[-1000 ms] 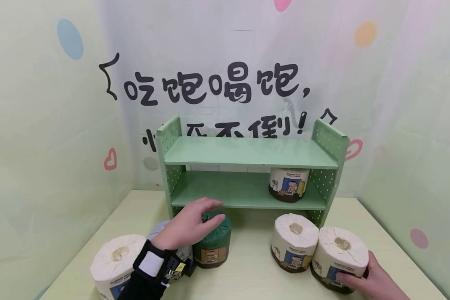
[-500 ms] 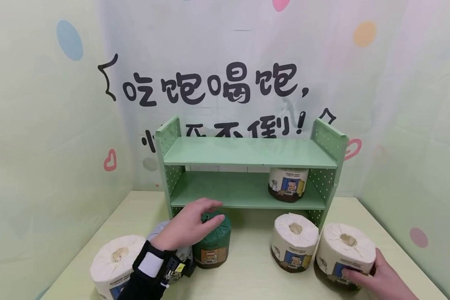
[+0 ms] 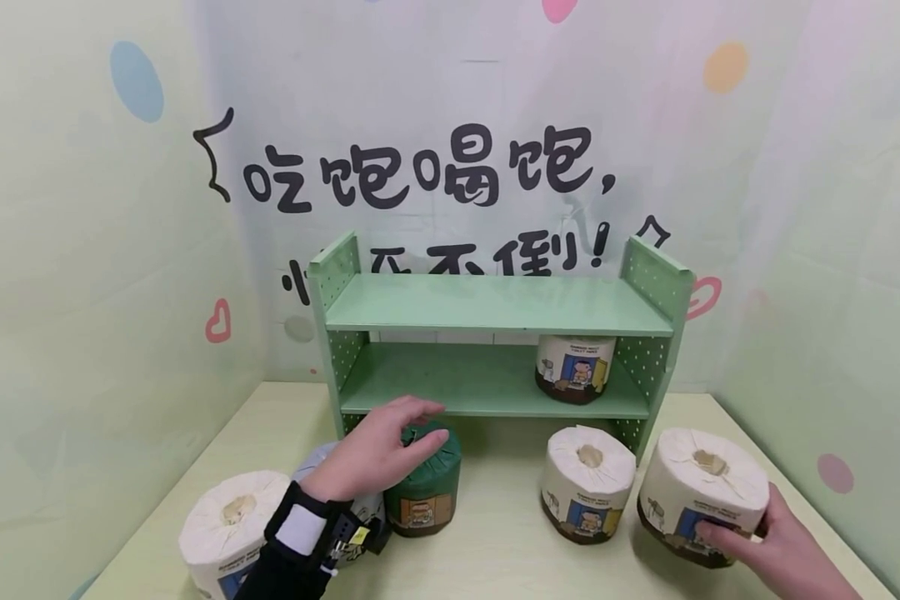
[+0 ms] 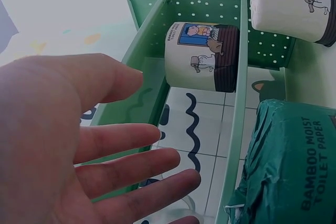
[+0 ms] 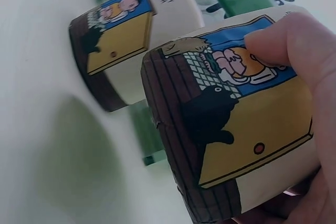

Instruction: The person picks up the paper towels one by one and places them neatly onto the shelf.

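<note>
My right hand (image 3: pixel 783 546) grips a white toilet paper roll (image 3: pixel 701 500) by its right side, thumb on the printed front. That roll is tilted and raised off the table, its shadow below it in the right wrist view. Just left of it another white roll (image 3: pixel 588 483) stands upright on the table. My left hand (image 3: pixel 378 446) hovers with fingers extended and holds nothing. Below and beyond it stands a green-wrapped toilet paper roll (image 3: pixel 423 492). Behind my left wrist a bluish-wrapped roll (image 3: pixel 318 457) is mostly hidden.
A green two-tier shelf (image 3: pixel 498 304) stands at the back of the table (image 3: pixel 495 558). On its lower board, at the right, sits a white roll (image 3: pixel 576 368). Another white roll (image 3: pixel 228 521) stands at the front left, partly behind my sleeve. Printed cloth walls surround the table.
My right hand has lifted its white roll off the table and moved it to the right and up, away from the neighbouring roll. The left hand has stayed in place.
</note>
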Demonstrator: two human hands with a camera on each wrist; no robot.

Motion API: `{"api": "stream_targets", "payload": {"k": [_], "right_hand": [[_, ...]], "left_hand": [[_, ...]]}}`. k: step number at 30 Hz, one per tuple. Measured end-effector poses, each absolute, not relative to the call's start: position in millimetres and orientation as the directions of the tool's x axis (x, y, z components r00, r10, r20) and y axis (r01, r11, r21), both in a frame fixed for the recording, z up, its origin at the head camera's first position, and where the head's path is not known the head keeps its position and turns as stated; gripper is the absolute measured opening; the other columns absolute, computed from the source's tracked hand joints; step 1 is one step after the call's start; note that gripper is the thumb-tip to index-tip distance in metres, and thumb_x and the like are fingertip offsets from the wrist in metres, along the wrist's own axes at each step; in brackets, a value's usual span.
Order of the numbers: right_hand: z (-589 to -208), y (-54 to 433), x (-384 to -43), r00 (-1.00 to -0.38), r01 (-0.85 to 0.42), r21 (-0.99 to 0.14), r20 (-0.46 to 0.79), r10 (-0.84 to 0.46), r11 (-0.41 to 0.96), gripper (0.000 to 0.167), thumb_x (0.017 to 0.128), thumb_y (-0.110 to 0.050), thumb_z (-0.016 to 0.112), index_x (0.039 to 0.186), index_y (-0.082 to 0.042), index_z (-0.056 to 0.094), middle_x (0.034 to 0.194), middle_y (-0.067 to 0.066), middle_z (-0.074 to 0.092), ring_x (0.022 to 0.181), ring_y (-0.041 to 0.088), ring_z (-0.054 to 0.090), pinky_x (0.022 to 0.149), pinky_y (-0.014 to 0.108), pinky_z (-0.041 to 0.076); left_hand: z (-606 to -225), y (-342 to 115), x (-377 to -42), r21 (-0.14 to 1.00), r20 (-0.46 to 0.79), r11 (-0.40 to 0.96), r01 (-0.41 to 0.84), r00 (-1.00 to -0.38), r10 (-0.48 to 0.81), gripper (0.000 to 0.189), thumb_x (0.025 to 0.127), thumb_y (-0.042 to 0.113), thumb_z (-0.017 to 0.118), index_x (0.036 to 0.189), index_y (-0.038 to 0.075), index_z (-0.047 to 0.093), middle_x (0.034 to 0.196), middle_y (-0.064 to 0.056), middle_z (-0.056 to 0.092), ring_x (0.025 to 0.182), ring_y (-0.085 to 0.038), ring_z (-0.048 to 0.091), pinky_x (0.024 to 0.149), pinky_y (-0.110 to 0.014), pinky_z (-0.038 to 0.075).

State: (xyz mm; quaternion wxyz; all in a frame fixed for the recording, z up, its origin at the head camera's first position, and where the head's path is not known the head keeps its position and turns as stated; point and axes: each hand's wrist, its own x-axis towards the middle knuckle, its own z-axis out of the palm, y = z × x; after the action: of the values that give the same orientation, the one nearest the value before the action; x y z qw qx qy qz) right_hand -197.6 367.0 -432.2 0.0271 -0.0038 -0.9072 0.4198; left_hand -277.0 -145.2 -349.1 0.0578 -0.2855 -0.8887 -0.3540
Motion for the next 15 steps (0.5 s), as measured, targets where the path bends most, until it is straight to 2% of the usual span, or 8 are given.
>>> {"api": "stream_targets", "payload": {"k": [4, 7, 9, 11, 12, 15], "right_hand": [[-423.7, 364.7, -196.6, -0.992, -0.074, -0.745, 0.121, 0.026, 0.663, 0.091, 0.102, -0.019, 0.078, 0.162, 0.009, 0.016, 0.138, 0.032, 0.064, 0.101, -0.018, 0.051, 0.079, 0.021, 0.057], [-420.4, 363.3, -196.3, -0.978, -0.145, -0.728, 0.209, 0.015, 0.67, 0.088, 0.099, -0.014, 0.08, 0.162, 0.005, 0.022, 0.129, 0.003, 0.072, 0.101, -0.015, 0.055, 0.077, 0.021, 0.056], [-419.4, 362.8, -196.1, -0.965, -0.191, -0.723, 0.263, 0.009, 0.664, 0.084, 0.098, -0.01, 0.081, 0.162, -0.001, 0.027, 0.123, -0.019, 0.069, 0.102, -0.014, 0.057, 0.077, 0.021, 0.056], [-417.9, 362.4, -196.6, -0.957, -0.213, -0.728, 0.29, 0.011, 0.652, 0.084, 0.097, -0.009, 0.081, 0.162, -0.007, 0.029, 0.118, -0.035, 0.061, 0.104, -0.013, 0.057, 0.078, 0.021, 0.056], [-416.9, 361.5, -197.2, -0.952, -0.225, -0.729, 0.305, 0.012, 0.646, 0.084, 0.097, -0.008, 0.082, 0.163, -0.01, 0.03, 0.118, -0.039, 0.059, 0.105, -0.013, 0.058, 0.078, 0.021, 0.056], [-413.1, 358.8, -199.2, -0.95, -0.237, -0.738, 0.314, 0.01, 0.632, 0.087, 0.097, -0.011, 0.082, 0.166, -0.017, 0.029, 0.122, -0.039, 0.057, 0.108, -0.012, 0.057, 0.08, 0.021, 0.055]], "left_hand": [[-348.9, -145.4, -277.2, 0.595, 0.306, 0.586, 0.55, -0.829, 0.468, 0.049, 0.112, 0.039, 0.065, 0.15, 0.008, 0.065, 0.151, -0.008, 0.067, 0.136, -0.034, 0.068, 0.111, -0.06, 0.058], [-349.2, -145.4, -277.6, 0.591, 0.309, 0.587, 0.553, -0.828, 0.468, 0.049, 0.112, 0.039, 0.065, 0.15, 0.008, 0.065, 0.151, -0.008, 0.067, 0.136, -0.033, 0.068, 0.111, -0.06, 0.059], [-349.4, -145.3, -277.9, 0.589, 0.31, 0.588, 0.554, -0.827, 0.469, 0.049, 0.112, 0.039, 0.065, 0.15, 0.008, 0.065, 0.151, -0.008, 0.067, 0.135, -0.033, 0.068, 0.11, -0.059, 0.059], [-349.6, -145.1, -278.2, 0.589, 0.311, 0.587, 0.555, -0.826, 0.469, 0.049, 0.112, 0.039, 0.065, 0.15, 0.008, 0.065, 0.151, -0.008, 0.067, 0.135, -0.033, 0.068, 0.111, -0.059, 0.059], [-349.6, -145.1, -278.1, 0.589, 0.311, 0.587, 0.556, -0.826, 0.47, 0.049, 0.112, 0.039, 0.065, 0.15, 0.008, 0.065, 0.151, -0.008, 0.067, 0.135, -0.033, 0.068, 0.111, -0.059, 0.059], [-349.4, -145.1, -277.8, 0.589, 0.309, 0.588, 0.555, -0.826, 0.471, 0.049, 0.112, 0.039, 0.065, 0.15, 0.008, 0.065, 0.151, -0.008, 0.067, 0.136, -0.033, 0.068, 0.111, -0.059, 0.058]]}}
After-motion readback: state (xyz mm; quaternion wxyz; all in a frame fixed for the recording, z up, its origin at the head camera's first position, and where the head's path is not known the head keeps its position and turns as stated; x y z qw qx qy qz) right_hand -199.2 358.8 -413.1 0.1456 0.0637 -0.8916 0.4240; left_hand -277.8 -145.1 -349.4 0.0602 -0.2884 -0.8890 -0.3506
